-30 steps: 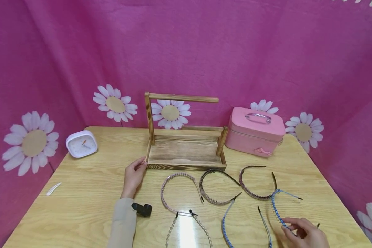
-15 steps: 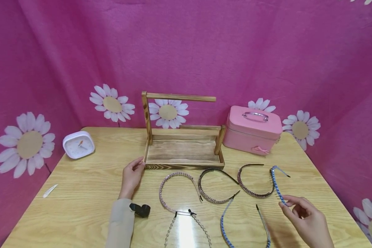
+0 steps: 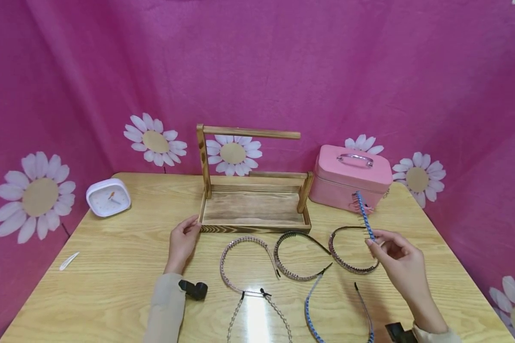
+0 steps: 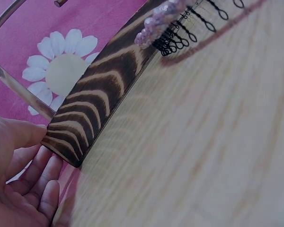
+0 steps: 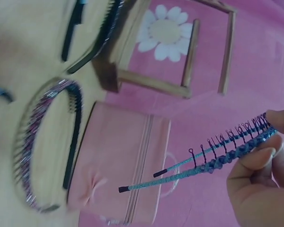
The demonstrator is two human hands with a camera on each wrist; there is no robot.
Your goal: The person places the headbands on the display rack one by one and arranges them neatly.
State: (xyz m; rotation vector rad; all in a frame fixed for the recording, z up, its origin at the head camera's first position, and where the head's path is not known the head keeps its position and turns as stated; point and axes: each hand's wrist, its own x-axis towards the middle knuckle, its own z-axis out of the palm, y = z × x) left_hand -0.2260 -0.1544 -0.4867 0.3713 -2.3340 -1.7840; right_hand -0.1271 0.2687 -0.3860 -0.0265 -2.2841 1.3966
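My right hand (image 3: 399,259) pinches a blue beaded headband (image 3: 364,216) between thumb and fingers, raised in front of the pink case. In the right wrist view the blue headband (image 5: 222,161) has both dark tips pointing away from the hand (image 5: 262,175). My left hand (image 3: 183,244) touches the front left corner of the wooden rack (image 3: 255,228). The left wrist view shows the thumb and fingers of the left hand (image 4: 26,165) at the end of the rack's striped front board (image 4: 92,101). The rack's tray holds nothing.
Several headbands lie in front of the rack, among them a pink one (image 3: 225,267), a dark one (image 3: 279,259) and another blue one (image 3: 308,314). A pink case (image 3: 352,174) stands right of the rack. A white clock (image 3: 108,197) and a white hair clip (image 3: 69,261) are at left.
My right hand has lifted the blue headband and moved it forward and left, from the table's right side to before the pink case. The left hand stays at the rack's corner.
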